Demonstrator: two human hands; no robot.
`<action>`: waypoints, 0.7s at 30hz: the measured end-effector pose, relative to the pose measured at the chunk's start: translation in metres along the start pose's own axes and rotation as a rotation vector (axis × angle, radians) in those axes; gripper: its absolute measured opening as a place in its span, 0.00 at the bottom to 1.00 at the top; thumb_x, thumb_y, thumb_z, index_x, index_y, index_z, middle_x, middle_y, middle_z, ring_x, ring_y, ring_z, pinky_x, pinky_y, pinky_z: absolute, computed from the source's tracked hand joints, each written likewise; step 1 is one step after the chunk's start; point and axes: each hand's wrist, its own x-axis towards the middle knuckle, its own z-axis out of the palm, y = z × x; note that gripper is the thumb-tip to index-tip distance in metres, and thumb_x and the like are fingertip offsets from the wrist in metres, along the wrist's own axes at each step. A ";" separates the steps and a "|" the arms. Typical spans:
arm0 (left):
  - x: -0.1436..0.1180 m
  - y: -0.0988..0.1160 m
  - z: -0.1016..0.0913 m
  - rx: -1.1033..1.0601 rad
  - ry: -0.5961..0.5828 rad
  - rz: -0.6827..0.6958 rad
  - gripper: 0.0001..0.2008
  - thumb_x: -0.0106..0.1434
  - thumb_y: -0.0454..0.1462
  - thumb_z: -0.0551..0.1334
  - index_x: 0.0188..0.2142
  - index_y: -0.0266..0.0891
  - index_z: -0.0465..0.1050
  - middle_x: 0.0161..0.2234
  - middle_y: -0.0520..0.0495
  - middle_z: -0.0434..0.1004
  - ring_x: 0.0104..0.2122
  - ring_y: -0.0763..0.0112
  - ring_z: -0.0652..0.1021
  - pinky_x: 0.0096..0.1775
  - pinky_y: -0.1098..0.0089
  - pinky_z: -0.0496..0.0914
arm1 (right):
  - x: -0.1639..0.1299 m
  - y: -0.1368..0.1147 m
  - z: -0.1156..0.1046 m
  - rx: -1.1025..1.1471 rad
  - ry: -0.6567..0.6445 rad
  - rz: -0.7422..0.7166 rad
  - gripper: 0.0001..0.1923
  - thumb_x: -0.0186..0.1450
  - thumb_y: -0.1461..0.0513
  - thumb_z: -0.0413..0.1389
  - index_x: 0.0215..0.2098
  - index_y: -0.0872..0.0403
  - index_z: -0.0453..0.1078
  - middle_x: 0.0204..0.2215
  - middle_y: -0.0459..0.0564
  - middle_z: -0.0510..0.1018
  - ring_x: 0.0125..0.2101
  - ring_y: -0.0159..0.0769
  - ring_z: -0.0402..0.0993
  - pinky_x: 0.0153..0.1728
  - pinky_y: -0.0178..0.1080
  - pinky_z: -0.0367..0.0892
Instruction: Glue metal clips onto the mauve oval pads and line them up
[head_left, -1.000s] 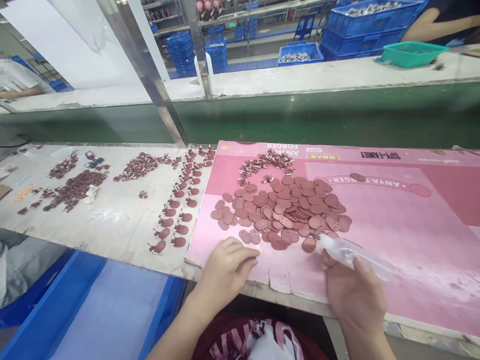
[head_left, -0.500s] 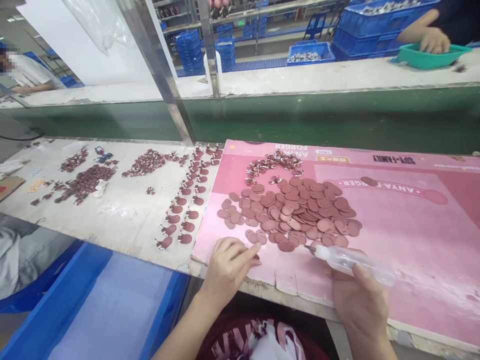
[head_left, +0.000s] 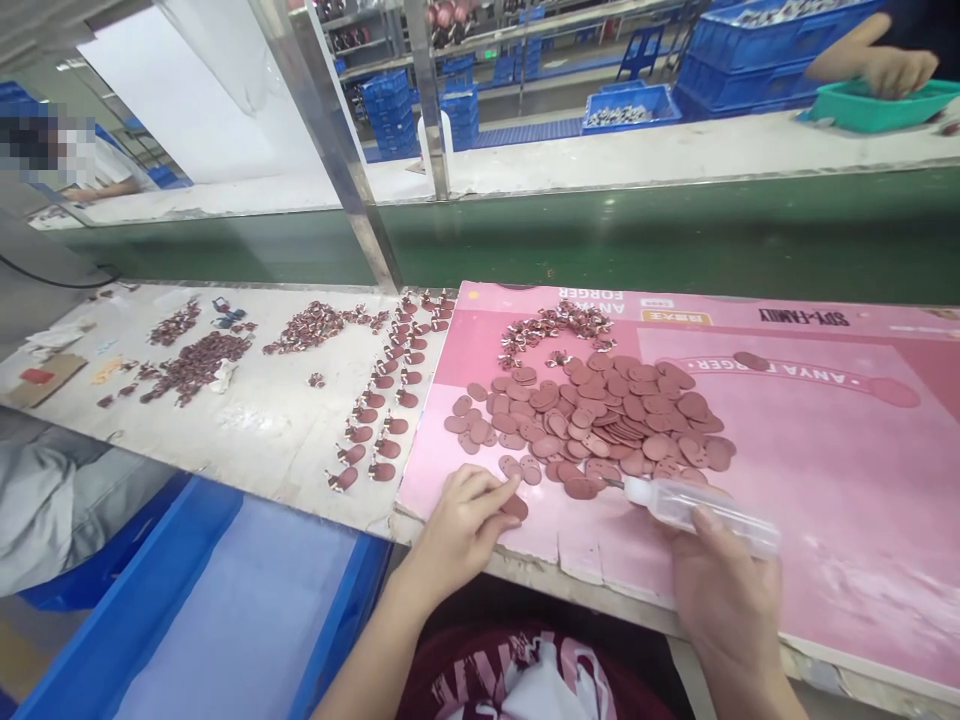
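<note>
Near the front edge of the pink board [head_left: 817, 470], my left hand [head_left: 465, 520] has its fingers closed on a reddish-brown oval piece [head_left: 515, 508]. My right hand [head_left: 724, 580] grips a clear squeeze bottle [head_left: 701, 508] lying sideways, its thin dark tip pointing left at the edge of the ovals. A wide heap of reddish-brown oval pieces [head_left: 615, 415] spreads beyond both hands. Behind the heap is a curved cluster of small brown-and-white bows [head_left: 555, 325]. Left of the board, ovals with small bows attached [head_left: 382, 473] lie in rows.
Further left on the white table [head_left: 247, 420] are piles of small brown parts [head_left: 196, 365]. A blue bin [head_left: 247, 600] stands below the table edge. A metal post [head_left: 330, 150] rises behind. Across the green strip [head_left: 600, 245], a person's hand [head_left: 900, 72] reaches into a green tray [head_left: 862, 108].
The bottle's tip has shifted left to the ovals. More of the oval shows at my left fingers. The whole view has shifted slightly.
</note>
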 end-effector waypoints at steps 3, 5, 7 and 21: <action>-0.001 -0.004 0.000 -0.063 0.016 0.002 0.15 0.65 0.34 0.61 0.52 0.37 0.73 0.33 0.44 0.77 0.39 0.64 0.71 0.41 0.61 0.72 | -0.006 -0.001 0.003 0.021 0.012 -0.020 0.12 0.50 0.54 0.65 0.28 0.53 0.75 0.27 0.47 0.76 0.29 0.35 0.72 0.29 0.36 0.65; -0.002 -0.006 0.003 -0.083 0.088 -0.021 0.14 0.62 0.35 0.64 0.47 0.37 0.76 0.32 0.44 0.78 0.38 0.63 0.71 0.39 0.62 0.73 | -0.009 0.002 0.006 0.043 0.028 -0.006 0.13 0.49 0.54 0.66 0.29 0.53 0.76 0.28 0.47 0.77 0.30 0.36 0.73 0.31 0.37 0.67; -0.001 -0.007 0.007 -0.097 0.155 -0.076 0.12 0.58 0.36 0.68 0.42 0.37 0.79 0.31 0.43 0.79 0.39 0.61 0.71 0.39 0.61 0.74 | -0.012 0.006 0.009 0.011 0.009 0.011 0.14 0.50 0.54 0.66 0.29 0.54 0.75 0.27 0.48 0.77 0.30 0.37 0.74 0.32 0.39 0.68; 0.006 -0.002 0.004 -0.099 0.114 -0.303 0.15 0.45 0.33 0.75 0.36 0.40 0.81 0.34 0.45 0.80 0.44 0.59 0.75 0.45 0.60 0.73 | -0.016 -0.002 0.040 -0.571 -0.162 -0.048 0.16 0.52 0.51 0.61 0.18 0.55 0.72 0.16 0.50 0.75 0.18 0.37 0.71 0.18 0.34 0.65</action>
